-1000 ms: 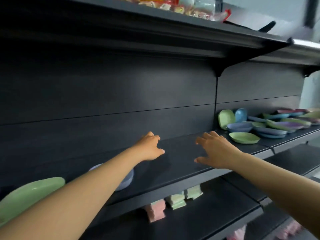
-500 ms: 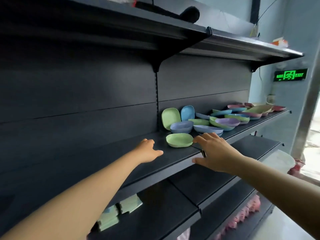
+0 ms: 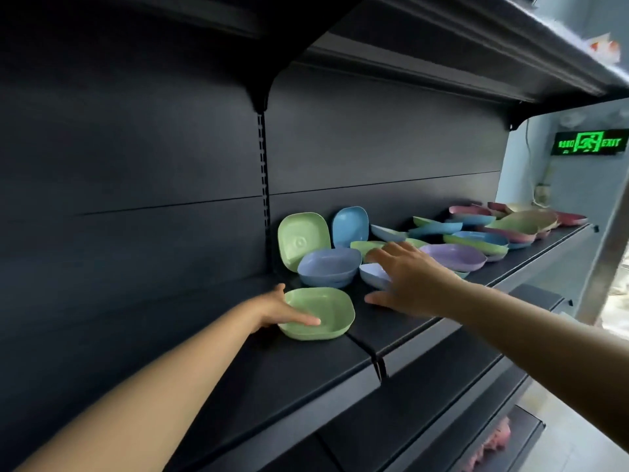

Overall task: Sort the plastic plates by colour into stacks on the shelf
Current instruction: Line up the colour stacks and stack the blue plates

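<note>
Progress: the sorting is looking barely begun; the plates are mostly lying mixed by colour in a loose heap [image 3: 476,233] along the shelf [image 3: 306,376], with no finished single-colour stack showing.
Left hand: the left hand [image 3: 272,310] is taking hold of a single green plate [image 3: 318,313] at the shelf's front, thumb lying over the near rim and into the dish, the other fingers hidden behind it.
Right hand: the right hand [image 3: 405,281] is hovering with fingers spread over a pale plate [image 3: 374,275], holding nothing; whether it is touching is unclear.
Still to do: a second green plate [image 3: 303,240] and a blue plate [image 3: 350,226] are leaning upright against the back panel; a lavender plate [image 3: 328,265] is sitting just behind the held one, seemingly atop another.
Material and shape: the plates are looking like smooth matte plastic, rounded squares with shallow raised rims.
Shelf: dark, flat metal, faintly sheened.
</note>
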The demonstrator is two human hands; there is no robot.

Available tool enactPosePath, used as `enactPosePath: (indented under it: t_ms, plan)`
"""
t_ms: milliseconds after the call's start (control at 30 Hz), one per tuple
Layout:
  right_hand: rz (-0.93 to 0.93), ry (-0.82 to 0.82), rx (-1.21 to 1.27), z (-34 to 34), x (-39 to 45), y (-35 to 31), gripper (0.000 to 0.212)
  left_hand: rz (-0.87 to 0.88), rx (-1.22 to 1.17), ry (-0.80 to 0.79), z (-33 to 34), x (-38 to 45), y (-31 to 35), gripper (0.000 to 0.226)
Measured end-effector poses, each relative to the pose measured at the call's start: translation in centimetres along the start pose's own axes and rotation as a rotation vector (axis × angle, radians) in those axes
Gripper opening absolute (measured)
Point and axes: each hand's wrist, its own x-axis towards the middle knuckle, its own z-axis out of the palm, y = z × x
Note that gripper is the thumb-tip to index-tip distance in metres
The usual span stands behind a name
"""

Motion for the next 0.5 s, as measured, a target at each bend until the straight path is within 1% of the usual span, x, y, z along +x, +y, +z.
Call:
enactPosePath:
  t_ms: [100, 200, 333, 500]
  plan:
    - [-0.028, 0.035, 0.032, 0.5, 4.1, 2.0, 0.068, -0.006, 0.229, -0.014, 0.1, 2.2, 0.2, 0.120]
    - [-0.089, 0.000, 0.041, 1.4, 8.0, 3.5, 0.068, -0.012, 0.353, -0.022, 0.1, 3.6, 0.4, 0.120]
    - [-0.170, -0.017, 0.159, 3.3, 13.2, 4.6, 0.072, -0.051, 0.414, -0.056, -0.2, 4.7, 0.7, 0.122]
    - [-0.264, -0.036, 0.242, 6.3, 18.7, 4.9, 0.079, -0.129, 0.346, -0.096, -0.5, 5.1, 1.5, 0.109]
